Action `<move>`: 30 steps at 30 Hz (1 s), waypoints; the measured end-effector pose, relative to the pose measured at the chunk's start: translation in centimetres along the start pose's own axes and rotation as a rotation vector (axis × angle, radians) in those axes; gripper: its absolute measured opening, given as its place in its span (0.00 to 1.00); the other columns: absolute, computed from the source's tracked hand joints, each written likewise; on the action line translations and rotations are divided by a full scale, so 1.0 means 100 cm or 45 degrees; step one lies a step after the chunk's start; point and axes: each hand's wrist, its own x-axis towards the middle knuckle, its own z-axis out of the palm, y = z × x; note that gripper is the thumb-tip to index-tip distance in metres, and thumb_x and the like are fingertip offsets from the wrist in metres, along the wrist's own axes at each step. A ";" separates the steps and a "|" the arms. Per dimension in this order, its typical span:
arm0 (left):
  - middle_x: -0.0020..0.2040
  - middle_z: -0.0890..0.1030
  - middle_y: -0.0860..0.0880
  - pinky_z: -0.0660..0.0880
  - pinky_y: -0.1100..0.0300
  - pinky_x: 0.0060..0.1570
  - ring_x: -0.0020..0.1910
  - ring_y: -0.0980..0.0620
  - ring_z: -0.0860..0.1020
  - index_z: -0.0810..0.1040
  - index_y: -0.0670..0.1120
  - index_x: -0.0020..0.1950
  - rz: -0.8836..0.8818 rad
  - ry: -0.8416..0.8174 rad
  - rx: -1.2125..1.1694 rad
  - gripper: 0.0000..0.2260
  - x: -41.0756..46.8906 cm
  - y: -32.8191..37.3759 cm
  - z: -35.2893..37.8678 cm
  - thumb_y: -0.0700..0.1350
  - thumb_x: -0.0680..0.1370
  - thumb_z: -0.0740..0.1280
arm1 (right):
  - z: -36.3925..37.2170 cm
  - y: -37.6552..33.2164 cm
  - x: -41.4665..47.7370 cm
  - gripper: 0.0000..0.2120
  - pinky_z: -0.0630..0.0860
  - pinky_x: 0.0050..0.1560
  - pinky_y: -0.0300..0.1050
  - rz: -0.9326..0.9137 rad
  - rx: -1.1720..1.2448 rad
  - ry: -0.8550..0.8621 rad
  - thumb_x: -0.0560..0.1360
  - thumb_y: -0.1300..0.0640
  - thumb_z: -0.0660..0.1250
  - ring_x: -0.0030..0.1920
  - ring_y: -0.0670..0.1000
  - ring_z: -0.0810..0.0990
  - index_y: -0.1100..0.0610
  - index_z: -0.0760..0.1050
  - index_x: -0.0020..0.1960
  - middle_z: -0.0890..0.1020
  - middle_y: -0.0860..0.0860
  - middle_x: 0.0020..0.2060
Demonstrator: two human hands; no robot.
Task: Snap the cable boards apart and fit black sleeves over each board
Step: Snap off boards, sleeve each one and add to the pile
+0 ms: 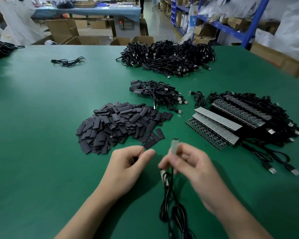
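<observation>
Flat black sleeve [150,144] pinched by left hand [128,163], blurred pale cable board [174,146] by right hand [190,163] — hands apart; sleeve mouth to be squeezed open first.

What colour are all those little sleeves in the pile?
Black; the pile of sleeves shows best in the head view.

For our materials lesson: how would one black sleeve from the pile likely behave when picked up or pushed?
Probably very light: the sleeves are thin, flat strips heaped loosely. Likely to slide rather than roll, since a loose sleeve lies flat on the table. Probably bendy but not limp: most in the pile look straight.
</observation>
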 end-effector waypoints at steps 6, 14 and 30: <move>0.48 0.76 0.58 0.70 0.60 0.48 0.48 0.55 0.73 0.79 0.50 0.52 0.071 0.173 0.558 0.02 0.007 -0.016 0.003 0.45 0.81 0.69 | -0.026 -0.010 0.005 0.11 0.67 0.29 0.37 0.184 0.820 0.210 0.70 0.48 0.75 0.24 0.44 0.66 0.55 0.79 0.42 0.70 0.47 0.24; 0.55 0.79 0.54 0.74 0.53 0.53 0.56 0.49 0.75 0.84 0.52 0.60 0.028 0.079 0.908 0.13 0.013 -0.019 0.008 0.55 0.78 0.72 | -0.023 0.010 0.008 0.10 0.65 0.37 0.47 0.174 -0.499 0.199 0.80 0.49 0.69 0.31 0.49 0.66 0.53 0.77 0.42 0.72 0.54 0.28; 0.50 0.78 0.54 0.74 0.55 0.50 0.53 0.50 0.76 0.85 0.54 0.55 0.047 0.135 0.975 0.18 0.012 -0.014 0.017 0.65 0.75 0.71 | -0.007 0.018 0.007 0.08 0.61 0.29 0.40 -0.023 -0.722 0.152 0.79 0.48 0.71 0.28 0.43 0.63 0.48 0.73 0.44 0.67 0.46 0.28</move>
